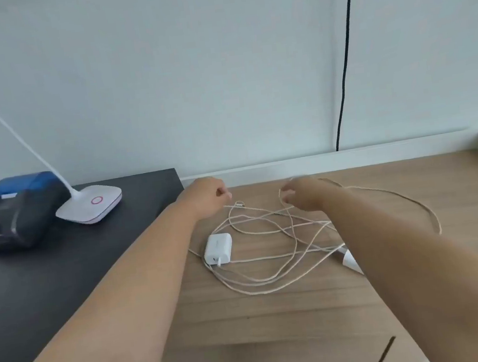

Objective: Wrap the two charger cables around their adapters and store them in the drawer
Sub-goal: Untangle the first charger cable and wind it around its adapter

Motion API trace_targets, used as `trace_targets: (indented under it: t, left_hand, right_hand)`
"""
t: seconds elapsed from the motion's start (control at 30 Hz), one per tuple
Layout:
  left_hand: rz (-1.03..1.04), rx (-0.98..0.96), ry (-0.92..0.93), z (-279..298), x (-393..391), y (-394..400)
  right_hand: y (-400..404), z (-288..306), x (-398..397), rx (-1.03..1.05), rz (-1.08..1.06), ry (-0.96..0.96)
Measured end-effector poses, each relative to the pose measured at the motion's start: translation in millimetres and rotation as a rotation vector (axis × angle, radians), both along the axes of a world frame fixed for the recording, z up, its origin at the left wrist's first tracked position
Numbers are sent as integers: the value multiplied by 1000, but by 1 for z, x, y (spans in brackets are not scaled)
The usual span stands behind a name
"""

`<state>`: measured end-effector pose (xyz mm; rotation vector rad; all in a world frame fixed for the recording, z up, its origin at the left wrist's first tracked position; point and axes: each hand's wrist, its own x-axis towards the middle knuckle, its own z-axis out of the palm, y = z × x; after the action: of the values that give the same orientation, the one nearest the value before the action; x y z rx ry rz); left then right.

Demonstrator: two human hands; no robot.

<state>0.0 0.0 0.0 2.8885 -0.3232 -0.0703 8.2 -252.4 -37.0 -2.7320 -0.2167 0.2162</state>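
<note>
A white adapter lies on the wooden table amid tangled white cables. At its 12 o'clock the left hand pinches a cable end. At 2 o'clock the right hand, fingers curled, holds a cable loop. A second adapter shows at 3 o'clock, partly hidden by the right forearm.

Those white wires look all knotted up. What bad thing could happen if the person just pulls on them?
1. The two white cables lie crossed over each other in loops, so pulling with the left hand or right hand might tighten a tangle.
2. A tug could drag the white adapter across the wooden table, maybe off its front edge.
3. The second adapter is mostly hidden under the right forearm, so it might get bumped.
</note>
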Motion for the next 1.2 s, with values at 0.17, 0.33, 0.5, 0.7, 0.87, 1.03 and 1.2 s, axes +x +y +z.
trace_targets:
  t: [0.17,0.33,0.5,0.7,0.87,1.03,1.2]
  left_hand:
    - [131,138,93,-29,-41,4]
    - [220,-56,164,-44,-80,13]
    - [206,-222,79,-44,-98,18]
    - [205,-631,-131,-28,-115,27]
    - [354,-1457,-68,-1,-123,12]
    - [442,-1764,-57,32,-124,-15]
    - [397,-1782,-45,49,-134,-25]
  right_hand:
    - [8,-21,-25,-112,-33,-8]
    - [7,-24,-46,-216,-126,-170]
    - [-1,2,-60,-45,-198,-373]
    - [-32,50,-70,279,-315,-640]
    - [-46,59,-81,32,-325,-609]
    - [14,59,-139,477,219,-171]
    - [36,47,-152,728,187,-148]
